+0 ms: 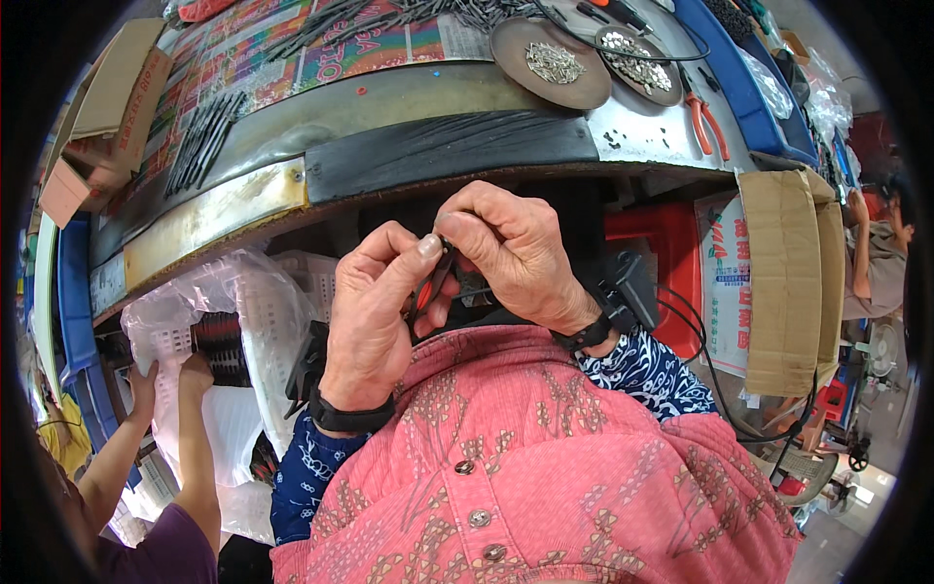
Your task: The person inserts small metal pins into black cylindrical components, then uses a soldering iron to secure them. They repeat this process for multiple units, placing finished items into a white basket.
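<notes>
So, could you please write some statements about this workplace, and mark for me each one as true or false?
1. The left hand, close to the right hand, holds a red-and-black tool. True.
2. Both wrists are bare. False: each has a black band.
3. Orange-handled pliers lie on the table. True.
4. The round plates hold black rods. False: the round plates hold small silvery pieces.
5. The pink patterned garment has buttons. True.
</notes>
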Available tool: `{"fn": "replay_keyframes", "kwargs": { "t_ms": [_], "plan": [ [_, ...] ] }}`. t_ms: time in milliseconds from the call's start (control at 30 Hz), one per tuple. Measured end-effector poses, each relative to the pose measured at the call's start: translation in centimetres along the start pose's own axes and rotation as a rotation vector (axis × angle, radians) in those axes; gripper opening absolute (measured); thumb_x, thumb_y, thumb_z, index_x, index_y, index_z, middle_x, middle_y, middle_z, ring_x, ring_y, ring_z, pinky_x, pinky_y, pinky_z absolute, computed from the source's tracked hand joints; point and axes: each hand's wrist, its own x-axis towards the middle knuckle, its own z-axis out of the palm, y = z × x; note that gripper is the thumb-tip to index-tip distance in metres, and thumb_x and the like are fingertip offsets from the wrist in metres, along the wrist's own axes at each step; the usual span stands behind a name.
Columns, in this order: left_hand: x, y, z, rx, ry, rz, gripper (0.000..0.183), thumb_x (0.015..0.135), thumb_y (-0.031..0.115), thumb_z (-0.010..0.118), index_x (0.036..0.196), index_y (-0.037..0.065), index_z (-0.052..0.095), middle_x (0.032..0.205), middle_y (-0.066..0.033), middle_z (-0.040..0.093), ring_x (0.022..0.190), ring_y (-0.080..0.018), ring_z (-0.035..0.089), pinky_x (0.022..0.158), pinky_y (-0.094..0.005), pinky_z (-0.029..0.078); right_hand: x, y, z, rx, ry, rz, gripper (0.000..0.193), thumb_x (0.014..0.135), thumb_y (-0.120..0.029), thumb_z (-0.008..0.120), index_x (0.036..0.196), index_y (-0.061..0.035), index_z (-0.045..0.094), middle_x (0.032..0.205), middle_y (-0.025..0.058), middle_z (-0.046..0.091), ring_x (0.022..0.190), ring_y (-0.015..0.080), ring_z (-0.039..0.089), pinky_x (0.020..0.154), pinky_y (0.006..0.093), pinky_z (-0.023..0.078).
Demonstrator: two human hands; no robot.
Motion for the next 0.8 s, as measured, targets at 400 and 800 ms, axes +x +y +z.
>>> {"fn": "replay_keyframes", "kwargs": {
  "t_ms": [400, 800],
  "plan": [
    [0.0, -0.1, -0.3, -0.006, -0.047, -0.016, 0.02, 0.09, 0.019, 0.064, 0.077, 0.007, 0.054, 0.067, -0.0057, 0.062, 0.049, -0.0089, 0.054, 0.041, -0.0181, 0.036, 0.1, -0.9, -0.9, 0.217, -0.12, 0.302, 0.018, 0.093, -0.015, 0.059, 0.088, 0.0011, 0.063, 0.07, -0.0014, 0.056, 0.06, 0.0037, 0.049, 0.051, 0.0198, 0.041],
    [0.1, -0.1, -0.5, -0.018, -0.035, -0.042, 0.017, 0.09, 0.011, 0.061, 0.076, 0.007, 0.053, 0.065, -0.0071, 0.06, 0.047, -0.0107, 0.052, 0.041, -0.0197, 0.037, 0.2, -1.0, -1.1, 0.18, -0.15, 0.315, 0.018, 0.093, -0.015, 0.058, 0.088, 0.002, 0.062, 0.07, 0.0004, 0.057, 0.062, 0.005, 0.05, 0.054, 0.0218, 0.043]
  ]
}}
